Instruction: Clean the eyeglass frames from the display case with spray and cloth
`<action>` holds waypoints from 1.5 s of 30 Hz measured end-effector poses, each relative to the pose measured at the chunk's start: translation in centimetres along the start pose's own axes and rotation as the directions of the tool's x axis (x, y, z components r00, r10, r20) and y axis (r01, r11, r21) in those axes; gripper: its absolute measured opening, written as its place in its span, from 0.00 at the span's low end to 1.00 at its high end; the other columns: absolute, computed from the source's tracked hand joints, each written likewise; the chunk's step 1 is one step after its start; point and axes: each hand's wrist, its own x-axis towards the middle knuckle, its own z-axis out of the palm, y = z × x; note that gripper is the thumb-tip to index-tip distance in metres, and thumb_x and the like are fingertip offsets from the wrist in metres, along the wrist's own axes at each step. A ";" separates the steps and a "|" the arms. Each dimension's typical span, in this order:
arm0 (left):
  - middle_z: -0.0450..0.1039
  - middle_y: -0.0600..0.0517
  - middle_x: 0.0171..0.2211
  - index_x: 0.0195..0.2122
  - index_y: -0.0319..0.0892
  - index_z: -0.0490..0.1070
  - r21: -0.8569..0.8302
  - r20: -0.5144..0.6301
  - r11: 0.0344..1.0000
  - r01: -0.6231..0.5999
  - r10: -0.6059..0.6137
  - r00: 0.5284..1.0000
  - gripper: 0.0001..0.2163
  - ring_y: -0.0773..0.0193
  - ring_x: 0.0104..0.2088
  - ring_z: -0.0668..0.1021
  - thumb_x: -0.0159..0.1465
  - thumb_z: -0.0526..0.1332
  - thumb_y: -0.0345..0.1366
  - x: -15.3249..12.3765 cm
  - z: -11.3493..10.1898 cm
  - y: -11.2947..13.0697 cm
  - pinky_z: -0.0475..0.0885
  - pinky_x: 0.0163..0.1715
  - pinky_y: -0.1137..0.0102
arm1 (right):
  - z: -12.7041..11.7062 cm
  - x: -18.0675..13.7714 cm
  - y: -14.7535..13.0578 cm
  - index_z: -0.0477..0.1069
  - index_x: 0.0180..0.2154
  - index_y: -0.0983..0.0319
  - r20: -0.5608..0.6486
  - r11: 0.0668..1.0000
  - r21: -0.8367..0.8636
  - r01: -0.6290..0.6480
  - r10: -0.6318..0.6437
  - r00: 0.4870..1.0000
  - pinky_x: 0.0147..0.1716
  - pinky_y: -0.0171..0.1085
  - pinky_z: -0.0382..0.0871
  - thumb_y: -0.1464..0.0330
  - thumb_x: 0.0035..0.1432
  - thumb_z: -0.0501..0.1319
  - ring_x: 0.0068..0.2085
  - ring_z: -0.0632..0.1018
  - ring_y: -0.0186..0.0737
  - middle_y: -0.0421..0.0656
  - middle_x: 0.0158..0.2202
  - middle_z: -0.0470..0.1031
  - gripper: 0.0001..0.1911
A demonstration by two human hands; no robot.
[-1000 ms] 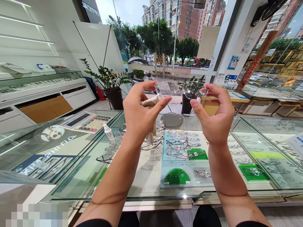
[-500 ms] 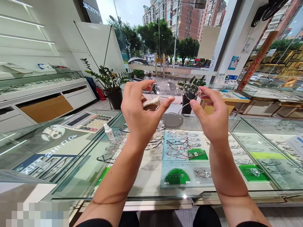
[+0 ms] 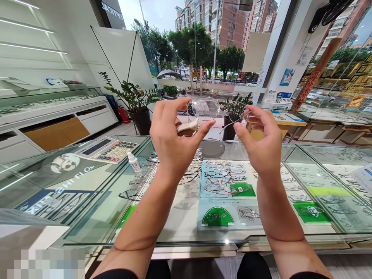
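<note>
A pair of clear-lensed glasses (image 3: 204,109) is held up above the counter, facing the window. My left hand (image 3: 173,140) is closed on its left side, with thumb and forefinger at the lens edge. A beige cloth (image 3: 188,126) is tucked in the same hand, partly hidden by the fingers. At the other end, my right hand (image 3: 264,144) pinches the right side of the glasses between thumb and fingers. A thin temple arm angles down near the right thumb.
The glass display counter (image 3: 180,243) below holds rows of eyeglass frames (image 3: 219,180) and green cards (image 3: 217,217). A white bottle (image 3: 134,162) and a calculator (image 3: 107,150) sit on the left. Potted plants (image 3: 142,120) stand beyond, before the glass front.
The glasses have tilted slightly and shifted a little to the right between my hands. Both hands have moved very slightly right. The beige cloth shows a bit more.
</note>
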 end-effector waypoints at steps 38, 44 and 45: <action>0.83 0.48 0.54 0.59 0.54 0.77 -0.022 0.050 0.997 0.073 -0.072 0.996 0.24 0.53 0.47 0.85 0.66 0.73 0.58 -0.1 0.6 -0.4 0.83 0.35 0.60 | 0.0 -0.4 -2.2 0.69 0.66 0.44 -0.150 0.994 -0.054 0.098 -0.105 0.983 0.61 0.70 0.77 0.56 0.68 0.69 0.65 0.75 0.69 0.50 0.62 0.75 0.28; 0.81 0.48 0.58 0.61 0.56 0.75 -0.013 0.009 0.998 0.064 -0.064 0.998 0.26 0.50 0.52 0.84 0.66 0.73 0.59 -0.1 0.6 -0.5 0.84 0.35 0.58 | 0.1 -0.1 -1.9 0.73 0.63 0.47 -0.170 0.990 -0.042 0.136 -0.141 0.975 0.56 0.62 0.82 0.59 0.70 0.68 0.58 0.80 0.58 0.48 0.60 0.77 0.22; 0.80 0.48 0.59 0.62 0.58 0.74 -0.012 -0.002 0.998 0.062 -0.062 0.998 0.27 0.49 0.54 0.84 0.66 0.73 0.59 -0.1 0.6 -0.5 0.84 0.35 0.58 | 0.2 -0.1 -1.7 0.73 0.63 0.48 -0.162 0.989 -0.033 0.142 -0.145 0.976 0.55 0.62 0.82 0.59 0.70 0.68 0.58 0.80 0.57 0.48 0.60 0.77 0.22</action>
